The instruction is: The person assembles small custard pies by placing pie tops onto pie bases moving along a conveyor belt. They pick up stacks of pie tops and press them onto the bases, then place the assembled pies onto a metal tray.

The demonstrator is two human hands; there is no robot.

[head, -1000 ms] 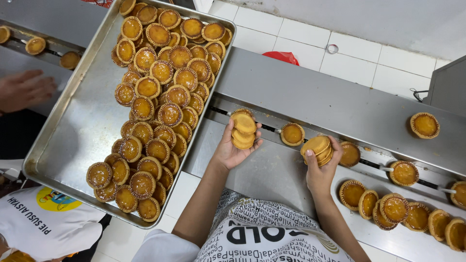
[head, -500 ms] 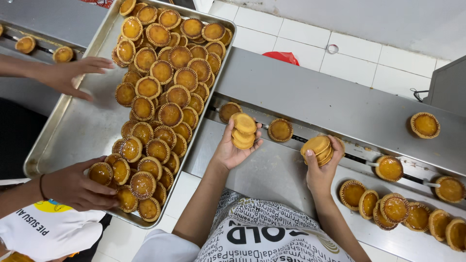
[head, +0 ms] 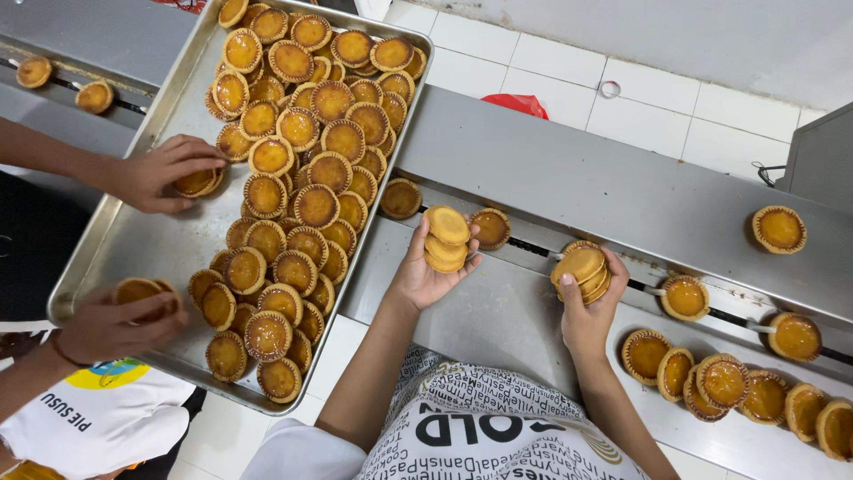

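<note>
My left hand [head: 425, 274] holds a small stack of round golden tarts [head: 446, 238] just right of a large metal tray [head: 147, 233]. My right hand [head: 588, 311] grips another stack of tarts [head: 582, 270] over the steel conveyor [head: 613, 191]. Single tarts [head: 490, 228] ride along the conveyor's slot between and beside my hands. The tray is heaped with several tarts [head: 306, 169].
Another person's two hands [head: 160, 173] [head: 111, 327] pick tarts from the tray's left side. More tarts [head: 724, 380] lie piled at the lower right of the steel surface, and one tart [head: 779, 228] sits at the far right. White tiled floor [head: 569, 76] lies beyond the conveyor.
The other person's hands have come onto the tray and taken hold of tarts. Tarts on the conveyor slot have shifted left. My own hands have stayed nearly still with their stacks.
</note>
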